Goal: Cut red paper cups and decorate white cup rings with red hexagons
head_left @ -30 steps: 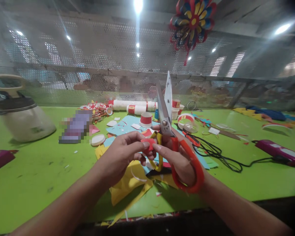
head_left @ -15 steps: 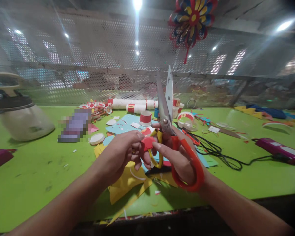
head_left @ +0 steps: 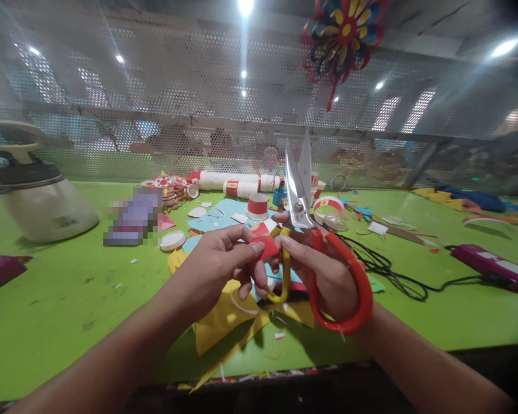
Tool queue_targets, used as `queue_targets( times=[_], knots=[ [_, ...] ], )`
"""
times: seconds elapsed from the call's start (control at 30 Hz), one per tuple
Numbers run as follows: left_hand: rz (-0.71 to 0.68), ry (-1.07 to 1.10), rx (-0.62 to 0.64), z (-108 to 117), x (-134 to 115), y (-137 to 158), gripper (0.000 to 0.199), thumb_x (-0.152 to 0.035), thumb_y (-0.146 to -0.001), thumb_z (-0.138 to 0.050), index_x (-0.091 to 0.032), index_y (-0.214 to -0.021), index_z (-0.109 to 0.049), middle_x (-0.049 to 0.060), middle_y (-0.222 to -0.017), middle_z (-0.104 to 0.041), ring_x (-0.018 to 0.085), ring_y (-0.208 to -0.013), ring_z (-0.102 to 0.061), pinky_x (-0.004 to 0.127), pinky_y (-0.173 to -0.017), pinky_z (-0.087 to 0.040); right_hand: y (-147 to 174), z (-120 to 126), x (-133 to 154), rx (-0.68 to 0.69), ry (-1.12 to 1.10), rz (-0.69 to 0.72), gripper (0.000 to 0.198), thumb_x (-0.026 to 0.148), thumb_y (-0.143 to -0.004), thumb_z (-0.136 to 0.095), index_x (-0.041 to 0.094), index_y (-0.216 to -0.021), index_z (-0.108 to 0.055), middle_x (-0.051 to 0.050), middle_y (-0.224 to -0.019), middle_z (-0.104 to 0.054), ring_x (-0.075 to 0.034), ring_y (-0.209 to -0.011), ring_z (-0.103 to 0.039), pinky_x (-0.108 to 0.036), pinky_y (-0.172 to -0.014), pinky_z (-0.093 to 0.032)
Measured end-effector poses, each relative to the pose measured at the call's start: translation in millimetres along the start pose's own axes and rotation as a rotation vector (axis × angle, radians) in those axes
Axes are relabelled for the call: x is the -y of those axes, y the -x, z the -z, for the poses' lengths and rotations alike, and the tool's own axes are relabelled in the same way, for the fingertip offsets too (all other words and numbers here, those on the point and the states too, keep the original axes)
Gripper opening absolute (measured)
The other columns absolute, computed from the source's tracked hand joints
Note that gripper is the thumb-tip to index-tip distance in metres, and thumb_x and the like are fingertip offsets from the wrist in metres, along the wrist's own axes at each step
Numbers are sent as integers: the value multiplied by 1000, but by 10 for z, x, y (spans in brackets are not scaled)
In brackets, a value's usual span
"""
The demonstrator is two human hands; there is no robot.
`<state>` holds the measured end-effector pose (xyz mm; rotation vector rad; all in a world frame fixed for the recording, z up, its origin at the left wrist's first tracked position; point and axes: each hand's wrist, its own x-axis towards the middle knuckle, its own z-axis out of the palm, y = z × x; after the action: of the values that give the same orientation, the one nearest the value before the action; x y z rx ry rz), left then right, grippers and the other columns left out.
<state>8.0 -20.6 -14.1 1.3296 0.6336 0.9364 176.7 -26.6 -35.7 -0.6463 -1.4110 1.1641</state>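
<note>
A: What has moved since the earlier frame?
B: The right hand [head_left: 334, 276] and the large steel-bladed scissors [head_left: 300, 214] sit a little farther right. The right thumb, on the small flat piece of red paper [head_left: 268, 247] half a second ago, now lies just beside it, and the left thumb covers its near side.
A: So where is the red piece?
B: In the left hand [head_left: 224, 256], pinched by thumb and fingers, well above the green tabletop [head_left: 90, 287]. It lies left of the scissors, below their pivot, just beside the yellow loop handle [head_left: 286, 270].
A: And the long axes?
B: The scissors' runs steeply upward and away from the person, blades spread, tips pointing past the red piece. The piece's own axis is hard to tell under the thumb.
A: Which hand is nearer to it?
B: The left; it grips the paper. The right grips the scissors, its palm through the red loop handle [head_left: 365, 287]. Whether its hidden fingers touch the paper, I cannot tell.
A: Counts?
B: One red piece in the fingers. One pair of scissors: two blades, two loops. Two purple plastic-cased devices, one at the left edge [head_left: 2, 273], one at the right [head_left: 492, 264]. One small blue pot [head_left: 280, 197]. The yellow paper scraps [head_left: 216, 328] below the hands overlap too much to count.
</note>
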Motion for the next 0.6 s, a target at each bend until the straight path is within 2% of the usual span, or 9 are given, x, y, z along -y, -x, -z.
queue_targets(
  times=[0.33, 0.47, 0.6],
  knots=[
    [-10, -29, -29, 5, 35, 7, 14, -23, -87, -56, -14, -76, -56, 0, -51, -62, 7, -43, -54, 14, -37, -38, 31, 5, -6, -3, 172, 63, 34, 26, -87, -59, 27, -120, -52, 0, -82, -61, -16, -67, -59, -34, -65, -50],
    [-8, -40, -54, -16, 31, 5, 14, -24, -87, -55, -15, -76, -55, -2, -50, -60, 7, -42, -51, 14, -38, -36, 35, -12, 5, -5, 183, 61, 33, 25, -88, -58, 27, -120, -51, 2, -78, -57, -15, -65, -58, -31, -59, -48],
    [-24, -79, -85, -26, 40, -2, 13, -24, -86, -56, -16, -76, -54, -3, -50, -57, 7, -45, -51, 16, -42, -36, 32, -34, 26, -15, 238, 126, 30, 23, -88, -58, 24, -118, -53, 1, -78, -58, -15, -66, -59, -32, -62, -49]
  ],
)
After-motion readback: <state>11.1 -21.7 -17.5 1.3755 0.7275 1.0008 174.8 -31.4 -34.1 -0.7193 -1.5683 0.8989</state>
